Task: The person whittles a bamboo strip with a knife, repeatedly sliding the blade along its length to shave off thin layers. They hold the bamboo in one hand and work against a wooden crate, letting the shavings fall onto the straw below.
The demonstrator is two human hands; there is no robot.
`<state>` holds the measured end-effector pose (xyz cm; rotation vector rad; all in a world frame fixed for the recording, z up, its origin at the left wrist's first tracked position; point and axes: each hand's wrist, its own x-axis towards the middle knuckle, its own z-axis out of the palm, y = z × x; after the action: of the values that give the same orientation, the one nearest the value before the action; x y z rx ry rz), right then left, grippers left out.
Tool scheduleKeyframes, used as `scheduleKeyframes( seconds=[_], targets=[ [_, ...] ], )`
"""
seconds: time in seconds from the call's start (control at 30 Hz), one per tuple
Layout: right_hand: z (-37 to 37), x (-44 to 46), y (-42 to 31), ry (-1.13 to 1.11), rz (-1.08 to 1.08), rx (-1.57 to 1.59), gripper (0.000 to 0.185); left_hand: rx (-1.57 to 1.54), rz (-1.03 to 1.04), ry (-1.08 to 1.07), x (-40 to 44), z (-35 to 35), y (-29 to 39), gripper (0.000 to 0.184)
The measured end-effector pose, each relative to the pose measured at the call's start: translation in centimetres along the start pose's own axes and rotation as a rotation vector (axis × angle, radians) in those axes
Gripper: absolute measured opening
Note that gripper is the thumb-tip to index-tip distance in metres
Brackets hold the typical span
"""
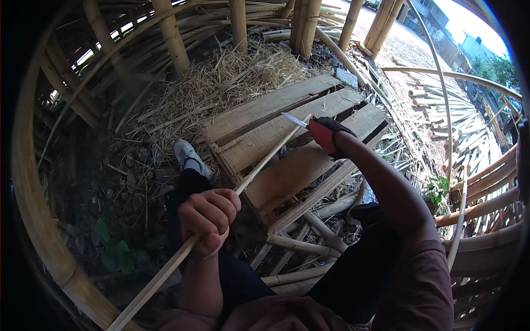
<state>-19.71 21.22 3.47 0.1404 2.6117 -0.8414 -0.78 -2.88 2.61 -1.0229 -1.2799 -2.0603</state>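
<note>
My left hand (208, 218) is wrapped around a long thin bamboo strip (265, 161), which slants from the lower left up across the wooden slat platform (298, 124). On my right hand (327, 135) is a red and black glove, and its fingers are closed around a knife; the handle is hidden in the grip. The pale knife blade (294, 119) points left and lies across the upper end of the strip, close to the planks. Whether the blade cuts into the strip or only touches it, I cannot tell.
Behind the platform lies a heap of shavings (237, 83). Upright bamboo posts (239, 25) stand at the back, and a curved bamboo pole (47, 237) runs down the left. Cut bamboo lengths (469, 118) are spread on the right. My shoe (190, 156) is beside the platform.
</note>
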Motion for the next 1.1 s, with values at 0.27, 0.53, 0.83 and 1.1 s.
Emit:
scheduleKeyframes(
  seconds=[0.27, 0.53, 0.83, 1.1],
  targets=[
    [-0.3, -0.2, -0.8, 0.109, -0.103, -0.287, 0.049, 0.028, -0.013, 0.078, -0.1, 0.4, -0.5, 0.055],
    [2.3, -0.5, -0.5, 0.117, -0.301, -0.227, 0.060, 0.014, -0.009, 0.127, -0.3, 0.3, -0.6, 0.056],
    [2.3, -4.1, -3.9, 0.171, -0.112, -0.338, 0.058, 0.024, -0.004, 0.144, -0.4, 0.5, -0.7, 0.057],
    [1.3, -1.6, -2.2, 0.321, -0.140, -0.347, 0.067, 0.015, 0.006, 0.170, -0.4, 0.5, -0.4, 0.057]
  ],
)
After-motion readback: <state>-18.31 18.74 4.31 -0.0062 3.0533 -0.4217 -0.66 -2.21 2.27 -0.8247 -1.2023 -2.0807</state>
